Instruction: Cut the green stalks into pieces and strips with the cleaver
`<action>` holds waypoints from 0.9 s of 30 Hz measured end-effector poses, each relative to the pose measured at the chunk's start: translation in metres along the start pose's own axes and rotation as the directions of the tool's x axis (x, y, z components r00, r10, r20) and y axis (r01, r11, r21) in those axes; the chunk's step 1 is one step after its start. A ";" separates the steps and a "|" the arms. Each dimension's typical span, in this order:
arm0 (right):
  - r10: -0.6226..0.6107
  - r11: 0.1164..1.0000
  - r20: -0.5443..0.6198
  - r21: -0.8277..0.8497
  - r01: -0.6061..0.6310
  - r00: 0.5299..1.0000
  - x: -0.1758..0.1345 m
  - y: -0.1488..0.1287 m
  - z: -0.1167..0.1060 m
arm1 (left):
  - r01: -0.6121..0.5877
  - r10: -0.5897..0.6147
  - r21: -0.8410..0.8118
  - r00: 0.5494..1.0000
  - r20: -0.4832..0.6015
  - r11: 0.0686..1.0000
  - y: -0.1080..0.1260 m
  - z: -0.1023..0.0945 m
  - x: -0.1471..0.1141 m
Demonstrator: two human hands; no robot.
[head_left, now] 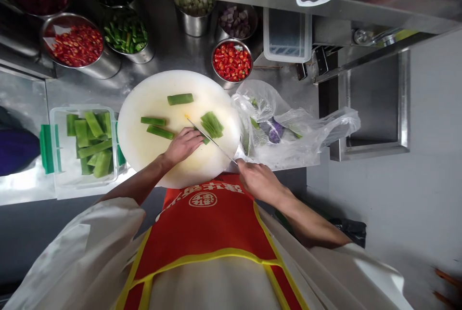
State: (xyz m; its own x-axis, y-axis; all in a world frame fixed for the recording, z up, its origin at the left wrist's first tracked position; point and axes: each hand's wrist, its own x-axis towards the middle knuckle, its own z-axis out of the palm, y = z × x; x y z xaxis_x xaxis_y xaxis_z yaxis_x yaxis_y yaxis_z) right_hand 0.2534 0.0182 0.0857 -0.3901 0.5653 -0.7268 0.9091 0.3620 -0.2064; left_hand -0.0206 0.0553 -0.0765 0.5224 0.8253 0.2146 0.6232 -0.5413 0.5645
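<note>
Knife [218,146], one: thin blade seen nearly edge-on, slanting through the centre of the frame, tip pointing to the upper left. Green vegetable batons [180,99], three in my sight: one lying level at upper centre, two side by side left of centre. Sliced green strips [212,124], one batch: slim, overlapping, loosely fanned, just beside the blade's upper right.
</note>
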 end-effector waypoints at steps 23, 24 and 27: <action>0.045 0.999 -0.097 0.028 -0.043 0.994 0.029 0.013 0.008 | 0.036 -0.036 -0.009 0.999 -0.025 0.999 0.004 0.007 0.011; 0.048 0.999 -0.095 0.025 -0.046 0.994 0.027 0.011 0.006 | 0.035 -0.036 -0.008 0.999 -0.030 0.999 0.004 0.008 0.011; 0.043 0.999 -0.102 0.015 -0.042 0.994 0.017 0.007 0.002 | 0.008 -0.008 0.010 0.999 -0.042 1.000 0.003 0.008 0.014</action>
State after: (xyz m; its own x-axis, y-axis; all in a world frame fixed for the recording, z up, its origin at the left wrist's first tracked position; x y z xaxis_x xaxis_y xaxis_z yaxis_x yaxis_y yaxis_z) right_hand 0.2534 0.0291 0.0709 -0.3636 0.6533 -0.6641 0.9267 0.3266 -0.1861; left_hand -0.0067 0.0635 -0.0784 0.4925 0.8355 0.2438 0.6329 -0.5361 0.5586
